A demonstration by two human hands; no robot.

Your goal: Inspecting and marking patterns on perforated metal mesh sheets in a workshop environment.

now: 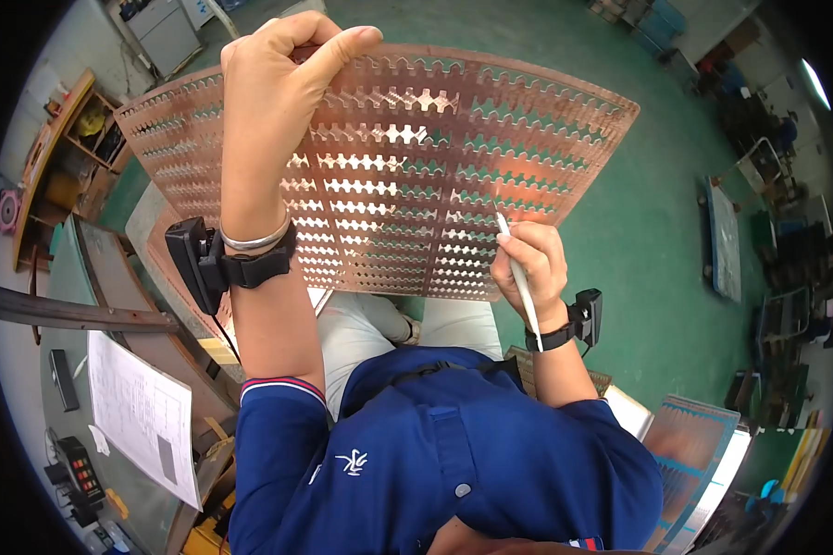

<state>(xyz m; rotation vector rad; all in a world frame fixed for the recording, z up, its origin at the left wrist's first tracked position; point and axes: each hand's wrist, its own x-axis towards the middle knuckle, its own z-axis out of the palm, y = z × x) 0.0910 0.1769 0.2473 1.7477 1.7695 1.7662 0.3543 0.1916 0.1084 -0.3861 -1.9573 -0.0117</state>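
Pinches the perforated copper-coloured sheet [449, 171] by its top edge with the left grip [279, 79]. With the right grip [537, 266], holds a slim white pen-like tool [528, 303], pointing its tip toward the sheet's right part; hard to tell whether touching. Has a bench [141, 509] bearing white paper [143, 416] to the sheet's lower left, a striped panel [690, 444] to its lower right, and green floor [652, 250] to its right.

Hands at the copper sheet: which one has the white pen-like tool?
The right hand, lower down: it pinches the white tool. The left hand grips the copper sheet's top edge instead.
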